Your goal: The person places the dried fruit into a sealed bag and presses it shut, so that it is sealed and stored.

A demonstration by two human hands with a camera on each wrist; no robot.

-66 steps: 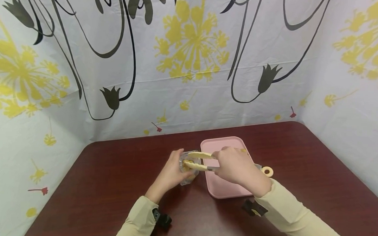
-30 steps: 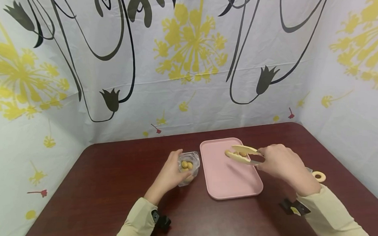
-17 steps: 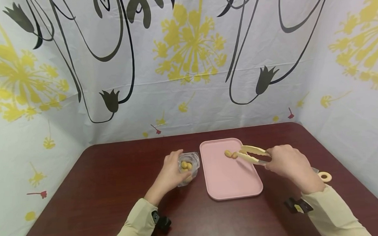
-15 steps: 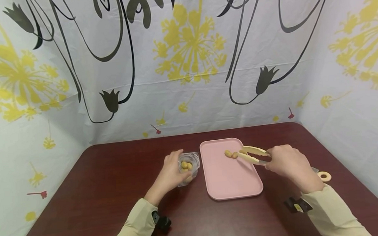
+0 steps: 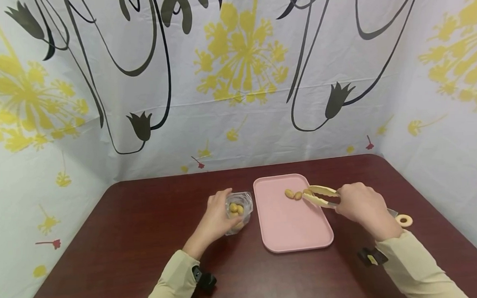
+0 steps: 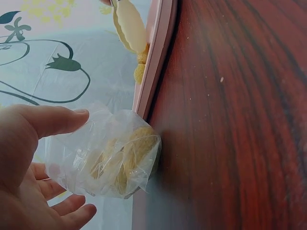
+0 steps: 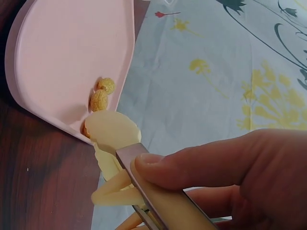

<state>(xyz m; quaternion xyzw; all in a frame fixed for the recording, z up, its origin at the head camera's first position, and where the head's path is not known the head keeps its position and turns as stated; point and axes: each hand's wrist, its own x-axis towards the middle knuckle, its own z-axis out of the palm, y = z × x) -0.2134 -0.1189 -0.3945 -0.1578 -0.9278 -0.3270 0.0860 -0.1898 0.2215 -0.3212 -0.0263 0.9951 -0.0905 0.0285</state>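
Observation:
My left hand [image 5: 216, 215] holds a crinkled clear plastic bag [image 6: 110, 158] upright on the table, just left of the pink tray [image 5: 292, 231]. Several small yellow-brown balls [image 5: 236, 208], rough like nuts, lie inside it. With my right hand [image 5: 361, 206] I grip tongs with cream tips [image 5: 320, 198] and metal arms, their jaws parted over the tray's far right rim. Three similar balls sit in a row along that far side: one ball [image 5: 289, 194] at the left, one ball [image 7: 99, 101] in the middle, and the rightmost ball [image 5: 307, 192] between the tong tips, partly hidden.
The dark red-brown wooden table [image 5: 146, 242] bears the bag and tray. A patterned white cloth [image 5: 174, 143] hangs behind and at both sides. The tongs' ring end [image 5: 403, 221] sticks out past my right wrist.
The tongs have gone from the bag's mouth across to the tray's far right corner, and their tips have parted around the rightmost ball. My left hand and the bag have barely moved.

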